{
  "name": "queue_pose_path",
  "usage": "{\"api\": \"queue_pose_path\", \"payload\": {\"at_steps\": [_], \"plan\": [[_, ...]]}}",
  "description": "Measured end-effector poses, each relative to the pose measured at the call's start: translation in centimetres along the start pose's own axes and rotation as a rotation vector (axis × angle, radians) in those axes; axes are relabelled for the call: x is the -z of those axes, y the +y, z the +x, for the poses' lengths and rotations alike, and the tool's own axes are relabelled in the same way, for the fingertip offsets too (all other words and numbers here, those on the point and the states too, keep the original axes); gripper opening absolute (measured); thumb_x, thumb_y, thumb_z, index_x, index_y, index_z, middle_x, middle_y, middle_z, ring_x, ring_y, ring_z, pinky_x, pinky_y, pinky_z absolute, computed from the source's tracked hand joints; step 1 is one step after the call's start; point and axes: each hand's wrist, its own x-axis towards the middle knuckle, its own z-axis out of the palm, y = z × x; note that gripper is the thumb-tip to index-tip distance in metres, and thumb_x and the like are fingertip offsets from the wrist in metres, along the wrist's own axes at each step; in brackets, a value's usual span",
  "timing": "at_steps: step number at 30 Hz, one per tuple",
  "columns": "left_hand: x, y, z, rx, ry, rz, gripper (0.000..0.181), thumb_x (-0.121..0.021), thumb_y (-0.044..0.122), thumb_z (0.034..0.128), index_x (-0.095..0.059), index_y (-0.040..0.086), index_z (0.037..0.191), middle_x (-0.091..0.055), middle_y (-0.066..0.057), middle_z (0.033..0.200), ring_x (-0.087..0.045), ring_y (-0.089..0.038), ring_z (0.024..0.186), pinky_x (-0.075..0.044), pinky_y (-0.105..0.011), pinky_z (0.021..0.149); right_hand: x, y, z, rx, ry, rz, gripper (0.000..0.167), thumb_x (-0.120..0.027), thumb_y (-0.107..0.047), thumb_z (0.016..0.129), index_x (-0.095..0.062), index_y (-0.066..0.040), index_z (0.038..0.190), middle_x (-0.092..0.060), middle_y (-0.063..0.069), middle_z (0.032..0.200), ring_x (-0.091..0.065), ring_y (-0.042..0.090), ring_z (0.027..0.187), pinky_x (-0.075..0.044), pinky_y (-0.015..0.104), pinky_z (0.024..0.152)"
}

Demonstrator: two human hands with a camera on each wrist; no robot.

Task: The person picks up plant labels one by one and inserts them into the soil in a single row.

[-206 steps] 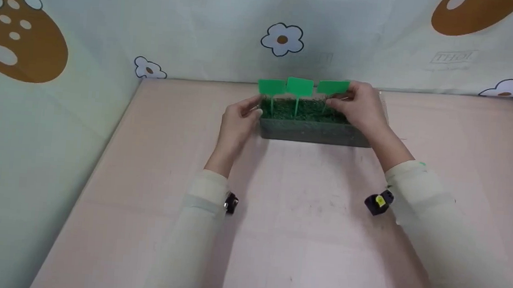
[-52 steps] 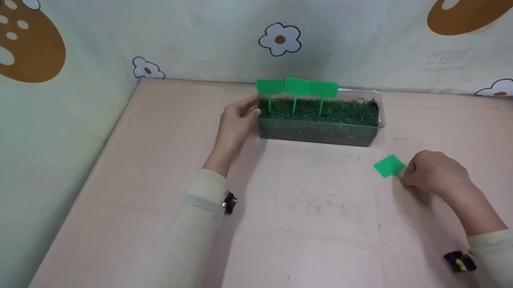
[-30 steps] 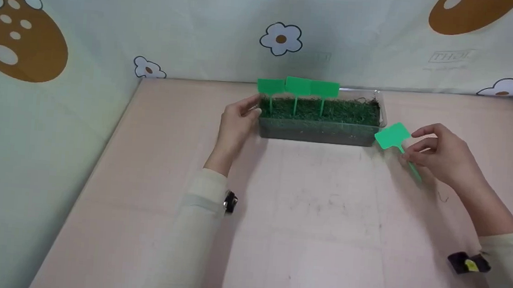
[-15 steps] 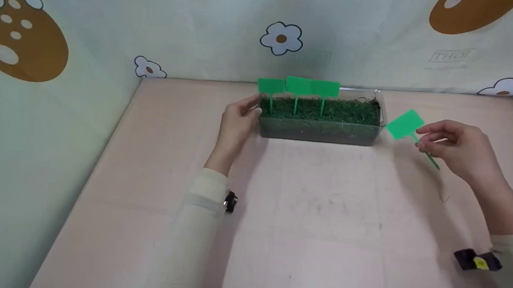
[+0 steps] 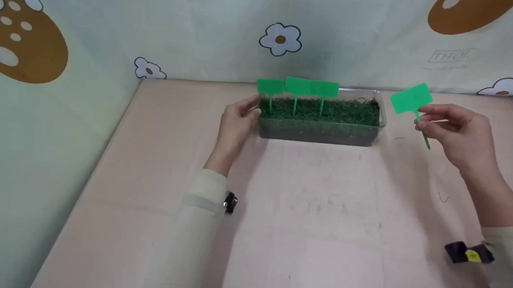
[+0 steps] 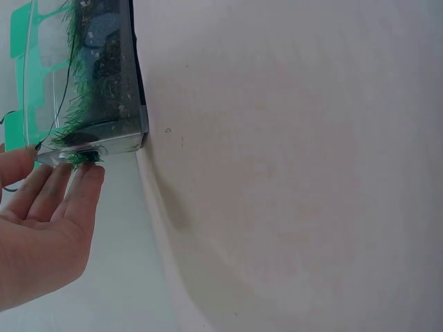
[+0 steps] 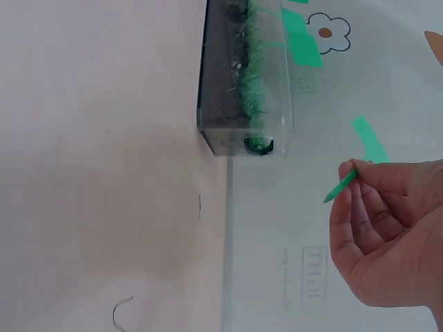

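Note:
A clear plastic box [image 5: 319, 133] with dark soil and green grass [image 5: 350, 111] stands at the back of the table. Three green plant labels, among them the leftmost label [image 5: 270, 86], stand upright in the grass on its left half. My left hand [image 5: 235, 124] holds the box's left end; in the left wrist view the thumb and fingers [image 6: 83, 200] meet at its rim. To the right of the box, my right hand [image 5: 467, 137] pinches another green plant label [image 5: 411, 99] by its stem. The label is raised off the table, tilted, its pointed tip [image 7: 336, 190] showing below the fingers.
A pale patterned backdrop [image 5: 192, 33] rises close behind the box. Thin dark strands, one of them a curved strand [image 5: 443, 197], lie on the pinkish tabletop [image 5: 317, 190] at the right. A small camera is strapped at each wrist.
My right hand has left the third label standing in the grass, picked up another label from the table at the right, and raised it. My left hand has stayed at the box.

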Motion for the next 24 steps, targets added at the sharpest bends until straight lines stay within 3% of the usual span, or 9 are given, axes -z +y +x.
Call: {"api": "queue_pose_path", "payload": {"at_steps": [4,7,17,24], "plan": [[0.0,-0.1,-0.1,0.004,-0.006,-0.01,0.041,-0.056,0.011,0.1018,-0.055,0.015,0.143,-0.056,-0.001,0.147,-0.052,-0.014,0.137,-0.049,-0.025,0.107,-0.8,-0.4,0.5,0.051,-0.008,0.233,0.03,-0.065,0.012,0.087,-0.077,-0.01,0.105,-0.072,-0.009,0.081,-0.072,0.0,0.072,-0.057,0.01,0.07],[0.0,0.0,-0.1,0.0,-0.006,-0.013,0.041,-0.056,0.012,0.1019,-0.055,0.016,0.143,-0.056,-0.001,0.147,-0.052,-0.014,0.137,-0.049,-0.025,0.107,-1.5,-0.8,0.8,0.054,-0.002,0.301,0.026,-0.067,0.01,0.087,-0.077,-0.006,0.104,-0.073,-0.007,0.085,-0.073,0.002,0.074,-0.057,0.01,0.073],[0.0,0.0,0.0,-0.01,-0.001,0.02,0.041,-0.056,0.012,0.1018,-0.055,0.013,0.143,-0.057,-0.005,0.145,-0.053,-0.016,0.136,-0.05,-0.026,0.107,-3.6,-1.9,2.6,0.063,-0.046,0.362,0.013,-0.066,0.006,0.088,-0.072,-0.005,0.092,-0.072,-0.005,0.086,-0.073,0.004,0.078,-0.058,0.011,0.074],[0.0,0.0,0.1,0.003,-0.002,0.015,0.041,-0.056,0.012,0.1017,-0.055,0.014,0.143,-0.057,-0.003,0.146,-0.053,-0.016,0.136,-0.05,-0.026,0.107,-5.1,-2.4,3.6,0.065,-0.042,0.234,0.014,-0.063,0.002,0.09,-0.068,-0.008,0.097,-0.07,-0.007,0.086,-0.072,0.002,0.08,-0.057,0.011,0.075]]}}
